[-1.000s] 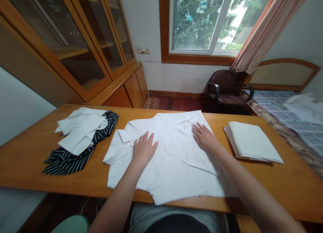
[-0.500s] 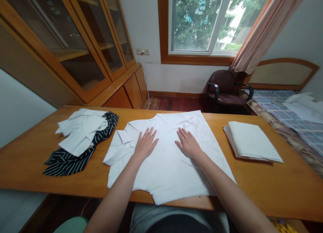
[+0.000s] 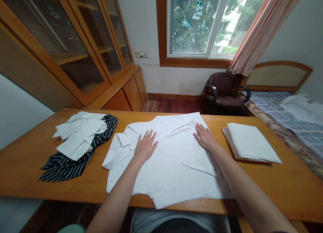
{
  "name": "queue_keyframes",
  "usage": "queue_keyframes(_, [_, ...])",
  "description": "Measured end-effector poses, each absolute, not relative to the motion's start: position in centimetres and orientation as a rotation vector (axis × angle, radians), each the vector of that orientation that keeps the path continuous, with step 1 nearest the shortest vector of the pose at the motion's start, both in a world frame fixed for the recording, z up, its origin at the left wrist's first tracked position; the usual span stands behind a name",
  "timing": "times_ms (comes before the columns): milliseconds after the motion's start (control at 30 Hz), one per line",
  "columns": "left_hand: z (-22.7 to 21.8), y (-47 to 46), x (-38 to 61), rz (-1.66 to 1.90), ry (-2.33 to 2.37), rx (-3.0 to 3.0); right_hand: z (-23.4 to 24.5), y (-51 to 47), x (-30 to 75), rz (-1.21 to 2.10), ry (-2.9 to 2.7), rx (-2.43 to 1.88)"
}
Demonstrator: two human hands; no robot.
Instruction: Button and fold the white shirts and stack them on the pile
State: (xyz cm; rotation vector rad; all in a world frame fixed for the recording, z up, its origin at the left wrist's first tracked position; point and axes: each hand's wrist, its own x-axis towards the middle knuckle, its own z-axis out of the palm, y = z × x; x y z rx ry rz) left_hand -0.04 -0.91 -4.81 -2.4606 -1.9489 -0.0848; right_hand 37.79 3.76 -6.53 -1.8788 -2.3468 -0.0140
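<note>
A white garment (image 3: 174,162) lies spread on the wooden table in front of me, with a folded-over part that looks like a sleeve at its left. Pressed flat on its left half, my left hand (image 3: 145,146) has its fingers spread. My right hand (image 3: 205,137) rests palm down near the garment's upper right edge, fingers stretched out. Creases run across the cloth between the two hands, and a curved fold line shows below the right one. Neither hand grips anything.
At the left of the table (image 3: 22,152) lie crumpled white cloth pieces (image 3: 80,128) over a black-and-white striped cloth (image 3: 67,167). A folded white stack (image 3: 252,142) sits at the right. Beyond are a glass-door cabinet (image 3: 83,51), an armchair (image 3: 222,88) and a bed (image 3: 285,112).
My right hand has slid right across the garment, from near its middle to its right edge, and creases have formed behind it. My left hand stays in place on the cloth.
</note>
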Motion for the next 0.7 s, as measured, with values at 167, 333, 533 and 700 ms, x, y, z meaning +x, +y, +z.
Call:
queue_keyframes(167, [-4.6, -1.0, 0.1, -0.088, -1.954, -2.455, -5.7, 3.8, 35.4, -0.109, -2.231, -1.753])
queue_keyframes(333, [-4.5, -1.1, 0.1, -0.090, -1.959, -2.467, -6.1, 3.2, 30.7, 0.011, -2.426, -1.557])
queue_keyframes(533, [-4.8, -0.9, 0.0, -0.082, -1.960, -2.476, -5.8, 5.9, 29.2, 0.051, -2.422, -1.659])
queue_keyframes(700, [-5.2, -0.8, -0.1, -0.097, -1.971, -2.446, -5.1, 7.4, 29.4, 0.046, -2.437, -1.615])
